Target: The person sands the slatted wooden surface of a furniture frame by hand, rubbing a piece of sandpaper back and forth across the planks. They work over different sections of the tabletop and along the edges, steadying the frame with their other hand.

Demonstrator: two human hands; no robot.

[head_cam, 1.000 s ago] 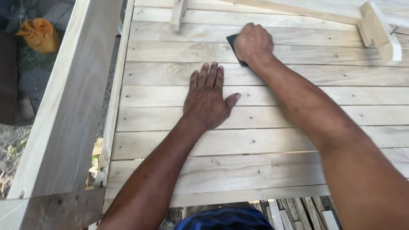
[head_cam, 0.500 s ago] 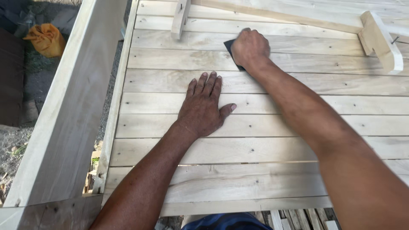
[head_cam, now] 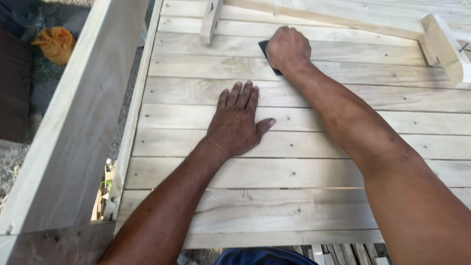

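Moved: right hand [head_cam: 288, 49] with dark sanding pad [head_cam: 265, 50] sits slightly farther up the slatted wooden panel [head_cam: 294, 172].
Right fingers: curled shut over the pad, pressing it on a slat.
Left hand [head_cam: 236, 122]: flat, fingers spread, holding nothing.

Daylit gravel ground [head_cam: 46, 73], orange cloth [head_cam: 55, 43]

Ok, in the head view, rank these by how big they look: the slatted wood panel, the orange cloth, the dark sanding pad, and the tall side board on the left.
1. Slatted wood panel
2. Tall side board, though nearness to the camera enlarges it
3. Orange cloth
4. Dark sanding pad, mostly hidden under the right hand, so unsure
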